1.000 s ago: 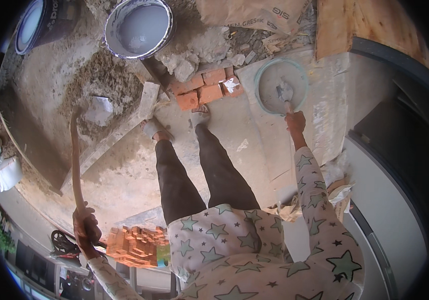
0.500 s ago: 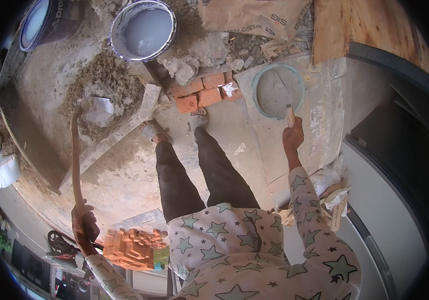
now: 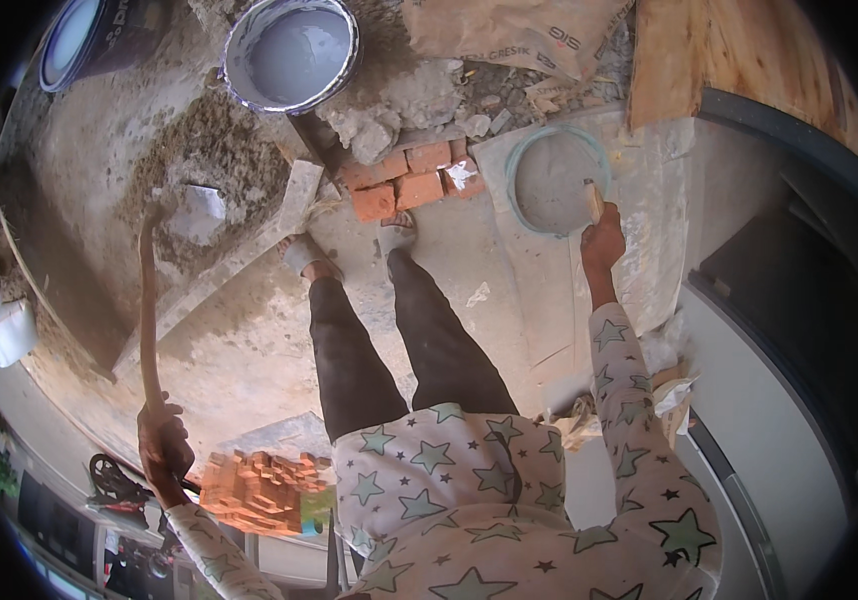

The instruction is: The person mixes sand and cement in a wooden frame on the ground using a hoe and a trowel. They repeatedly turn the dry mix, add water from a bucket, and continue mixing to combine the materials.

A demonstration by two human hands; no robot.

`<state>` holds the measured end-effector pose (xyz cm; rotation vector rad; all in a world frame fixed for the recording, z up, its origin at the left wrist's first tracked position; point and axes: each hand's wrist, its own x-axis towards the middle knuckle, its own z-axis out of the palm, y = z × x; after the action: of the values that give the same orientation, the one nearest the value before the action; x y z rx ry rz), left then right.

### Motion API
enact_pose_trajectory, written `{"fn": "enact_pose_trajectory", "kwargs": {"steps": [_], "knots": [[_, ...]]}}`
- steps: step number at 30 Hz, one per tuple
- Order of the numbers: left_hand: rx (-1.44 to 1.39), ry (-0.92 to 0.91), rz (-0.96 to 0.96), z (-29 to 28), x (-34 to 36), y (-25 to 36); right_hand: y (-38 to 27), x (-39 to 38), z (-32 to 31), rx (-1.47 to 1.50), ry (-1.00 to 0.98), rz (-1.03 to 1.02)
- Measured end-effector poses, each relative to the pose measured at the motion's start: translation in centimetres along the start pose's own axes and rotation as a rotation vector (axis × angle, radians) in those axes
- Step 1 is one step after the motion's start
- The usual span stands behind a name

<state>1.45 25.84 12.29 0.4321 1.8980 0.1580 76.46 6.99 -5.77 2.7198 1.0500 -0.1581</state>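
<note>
My left hand (image 3: pixel 166 445) is closed around the long, slightly curved wooden handle of a hoe (image 3: pixel 149 330). Its metal blade lies among wet grey mortar (image 3: pixel 239 150) in a shallow mixing area at the left. My right hand (image 3: pixel 604 240) grips a short wooden-handled tool (image 3: pixel 595 203) over the right edge of a round bucket (image 3: pixel 516 205) with a pale green rim. Grey mortar fills much of that bucket. The working end of the short tool cannot be made out.
Boards (image 3: pixel 214 265) border the mortar. Ahead stand a bucket of cloudy water (image 3: pixel 349 50) and a dark pail (image 3: pixel 99 45). Red bricks (image 3: pixel 419 190) lie before my feet, with rubble (image 3: pixel 369 130) and a paper sack (image 3: pixel 509 35) beyond. A brick stack (image 3: pixel 259 490) is lower left.
My right hand has moved slightly right and up with the short tool, which sits nearer the bucket's right rim. My left hand holds the hoe almost unmoved.
</note>
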Motion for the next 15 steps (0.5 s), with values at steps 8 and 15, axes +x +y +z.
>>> {"fn": "enact_pose_trajectory", "kwargs": {"steps": [8, 15], "knots": [[0.039, -0.003, 0.002, -0.2, 0.0, -0.2, -0.9, 0.4, -0.4, 0.007, -0.015, -0.009], [-0.07, -0.05, -0.007, 1.1, 0.0, 1.5, -0.5, 0.0, -0.7, 0.071, -0.016, -0.056]]}}
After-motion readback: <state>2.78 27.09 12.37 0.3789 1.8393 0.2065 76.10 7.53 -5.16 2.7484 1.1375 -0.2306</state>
